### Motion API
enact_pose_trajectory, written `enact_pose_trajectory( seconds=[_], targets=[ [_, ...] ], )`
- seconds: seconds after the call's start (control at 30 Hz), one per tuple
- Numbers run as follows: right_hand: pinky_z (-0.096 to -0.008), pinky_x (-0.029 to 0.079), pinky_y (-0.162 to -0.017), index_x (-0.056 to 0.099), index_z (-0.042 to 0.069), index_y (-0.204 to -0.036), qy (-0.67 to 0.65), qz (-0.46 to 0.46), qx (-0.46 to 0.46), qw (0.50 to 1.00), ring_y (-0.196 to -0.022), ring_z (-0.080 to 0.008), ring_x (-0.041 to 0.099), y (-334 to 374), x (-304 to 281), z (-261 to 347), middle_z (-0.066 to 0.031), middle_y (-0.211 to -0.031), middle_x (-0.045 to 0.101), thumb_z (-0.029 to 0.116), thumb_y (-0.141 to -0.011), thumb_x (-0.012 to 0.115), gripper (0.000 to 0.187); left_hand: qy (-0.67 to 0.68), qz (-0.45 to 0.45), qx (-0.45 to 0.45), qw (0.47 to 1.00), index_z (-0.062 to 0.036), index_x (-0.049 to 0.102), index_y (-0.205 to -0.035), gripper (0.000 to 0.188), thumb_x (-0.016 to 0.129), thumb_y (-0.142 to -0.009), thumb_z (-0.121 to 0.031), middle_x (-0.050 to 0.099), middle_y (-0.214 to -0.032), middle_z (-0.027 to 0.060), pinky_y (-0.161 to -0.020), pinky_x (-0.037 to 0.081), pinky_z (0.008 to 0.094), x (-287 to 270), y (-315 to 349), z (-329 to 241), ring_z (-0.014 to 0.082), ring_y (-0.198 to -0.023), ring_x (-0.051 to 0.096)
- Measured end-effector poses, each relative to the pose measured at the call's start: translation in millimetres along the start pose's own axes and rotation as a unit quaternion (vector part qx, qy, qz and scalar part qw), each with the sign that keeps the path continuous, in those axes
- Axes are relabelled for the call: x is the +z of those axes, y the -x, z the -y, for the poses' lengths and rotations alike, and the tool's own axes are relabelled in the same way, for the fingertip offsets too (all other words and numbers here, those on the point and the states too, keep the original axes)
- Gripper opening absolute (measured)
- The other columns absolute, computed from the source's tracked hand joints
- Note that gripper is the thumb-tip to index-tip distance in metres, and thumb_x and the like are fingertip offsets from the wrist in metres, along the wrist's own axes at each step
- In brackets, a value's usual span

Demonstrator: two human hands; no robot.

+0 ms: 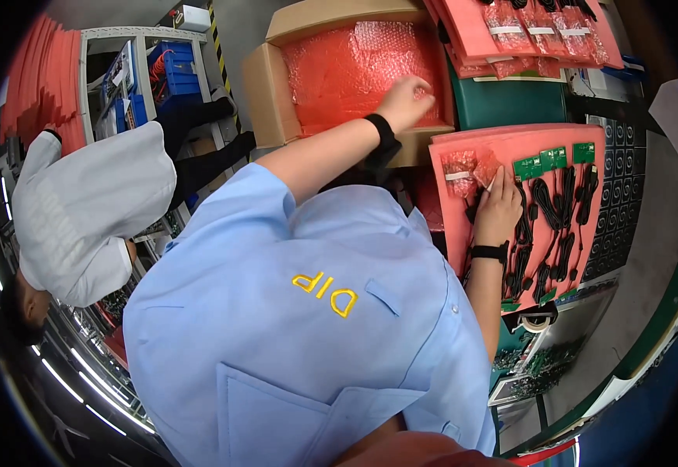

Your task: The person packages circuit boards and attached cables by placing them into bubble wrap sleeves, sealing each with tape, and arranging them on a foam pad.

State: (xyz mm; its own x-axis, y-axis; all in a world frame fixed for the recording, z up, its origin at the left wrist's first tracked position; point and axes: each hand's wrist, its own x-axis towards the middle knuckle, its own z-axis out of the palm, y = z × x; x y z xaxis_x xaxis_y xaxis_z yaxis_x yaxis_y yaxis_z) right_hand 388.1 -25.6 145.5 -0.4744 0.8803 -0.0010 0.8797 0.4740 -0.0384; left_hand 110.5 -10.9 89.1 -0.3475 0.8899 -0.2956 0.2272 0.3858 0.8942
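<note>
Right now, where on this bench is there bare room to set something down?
The green mat between the cardboard box and the pink foam sheet lies bare, as does the grey strip right of the black grid tray. The sheet is crowded with black cables by the right hand.

An open brown cardboard box [277,93] of pink bubble-wrap bags [354,70] sits top centre.
</note>
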Motion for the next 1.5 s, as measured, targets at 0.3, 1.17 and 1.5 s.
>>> enact_pose_trajectory(
  seconds=[0.3,1.17,1.5],
  targets=[
    [-0.0438,0.04,-0.093,0.049,0.005,-0.127,-0.111,0.025,0.034,0.993,-0.112,-0.0328,0.049,-14.9,-39.5,9.8,-0.0146,-0.131,0.046,0.007,-0.078,0.059,0.05,-0.073,-0.343,-0.341,0.872,-0.0019,0.059,-0.092,0.033,0.073,-0.067,-0.018,0.059,-0.11,0.0216,-0.088,0.045,0.0403,-76.5,-139.6,123.8,0.0323,-0.103,0.057],
    [-0.0303,0.048,-0.065,0.067,0.007,-0.09,-0.355,-0.054,0.161,0.919,-0.074,-0.0205,0.062,-37.7,-30.0,-71.9,-0.0072,-0.08,0.064,0.014,-0.078,0.07,0.014,0.22,0.313,-0.138,0.914,0.0008,0.05,-0.12,0.035,0.059,-0.086,-0.003,0.061,-0.113,0.0091,-0.087,0.047,0.033,26.2,53.1,-68.1,0.0174,-0.1,0.059],
    [-0.0377,0.045,-0.069,0.067,0.007,-0.085,-0.017,-0.036,0.054,0.998,-0.082,-0.0257,0.058,-33.5,-16.6,-89.0,-0.0076,-0.082,0.055,0.016,-0.073,0.07,0.015,0.311,0.285,-0.242,0.874,0.0004,0.052,-0.116,0.027,0.05,-0.089,-0.001,0.062,-0.108,0.0114,-0.085,0.051,0.0373,44.8,48.8,-96.4,0.0227,-0.099,0.061]
  ],
)
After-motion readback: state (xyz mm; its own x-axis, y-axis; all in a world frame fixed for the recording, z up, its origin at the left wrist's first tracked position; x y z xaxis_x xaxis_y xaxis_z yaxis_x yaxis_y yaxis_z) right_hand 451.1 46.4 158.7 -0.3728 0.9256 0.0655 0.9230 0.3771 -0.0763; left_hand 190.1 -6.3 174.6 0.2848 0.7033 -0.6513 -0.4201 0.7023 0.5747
